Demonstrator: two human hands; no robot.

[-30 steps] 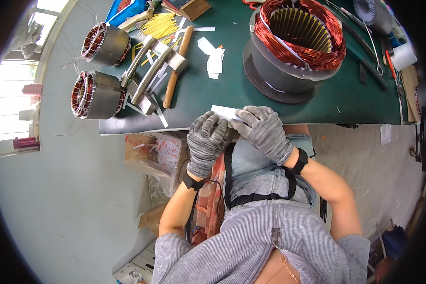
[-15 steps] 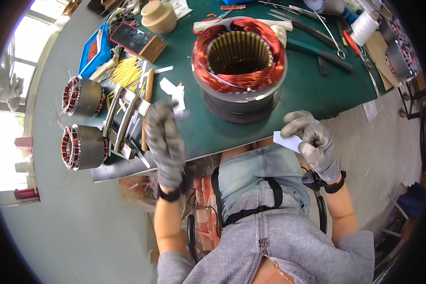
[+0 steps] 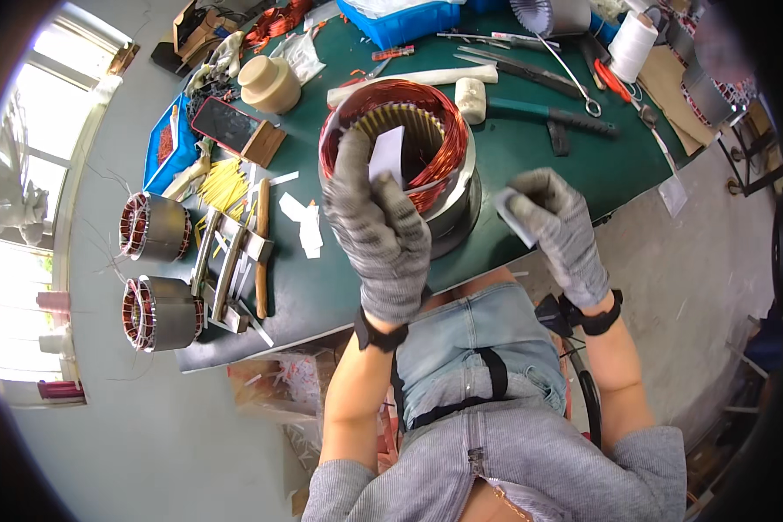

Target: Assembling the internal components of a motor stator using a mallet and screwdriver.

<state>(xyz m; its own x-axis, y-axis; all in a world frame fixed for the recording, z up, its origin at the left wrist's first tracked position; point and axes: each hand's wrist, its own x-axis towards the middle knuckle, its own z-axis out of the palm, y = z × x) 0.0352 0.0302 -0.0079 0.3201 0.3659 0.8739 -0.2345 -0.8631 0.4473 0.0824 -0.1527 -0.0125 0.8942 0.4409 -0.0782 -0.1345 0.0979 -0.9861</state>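
A large stator (image 3: 448,204) with thick red copper windings (image 3: 444,122) stands on the green bench, its round opening facing up. My gloved left hand (image 3: 378,230) is in front of its near left side, pinching a white paper slip (image 3: 389,155) that stands up before the opening. That hand hides part of the windings. To the right of the stator, above the bench edge, my gloved right hand (image 3: 558,217) is closed on a second pale slip (image 3: 515,219) between thumb and fingers.
Two small stators (image 3: 158,228) lie at the left beside metal bars, a wooden stick (image 3: 263,252) and yellow strips (image 3: 224,186). White paper pieces (image 3: 304,224) lie left of my left hand. Behind the large stator are a hammer (image 3: 548,115), a white roll (image 3: 471,100) and a thread spool (image 3: 632,45).
My left hand has moved right, from beside the wooden stick to the large stator, and a white slip now shows in it. My right hand still holds its slip, now turned. The view has shifted.
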